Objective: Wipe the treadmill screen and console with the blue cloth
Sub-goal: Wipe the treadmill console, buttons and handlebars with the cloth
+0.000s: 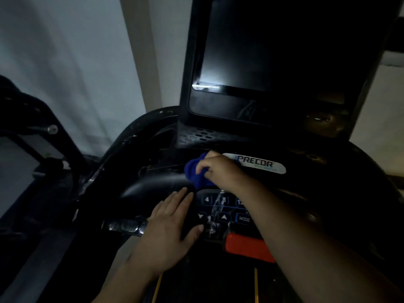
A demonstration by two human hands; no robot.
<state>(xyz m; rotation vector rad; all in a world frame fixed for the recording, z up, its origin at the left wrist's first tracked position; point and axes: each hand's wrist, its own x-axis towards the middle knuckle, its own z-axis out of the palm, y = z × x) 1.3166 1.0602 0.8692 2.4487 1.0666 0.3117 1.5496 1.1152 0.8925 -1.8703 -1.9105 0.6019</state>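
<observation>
Head view: blue cloth at work on the upper console, below the dark screen.

Head view, dim light: the right grip (220, 171) is clenched round the bunched blue cloth (194, 174) and presses it to the console (328, 193), just left of the white PRECOR plate (258, 164) and under the vented base of the screen (262, 51). The left grip (168, 228) is released, fingers straight, lying flat on the console beside the keypad (223, 209). As I judge it, the console wipe is under way, not finished: pale streaks cross the keypad and the cloth is well apart from the orange bar (247, 246). Whether the screen has been wiped cannot be told; it shows only a hazy glare low on its left side.
</observation>
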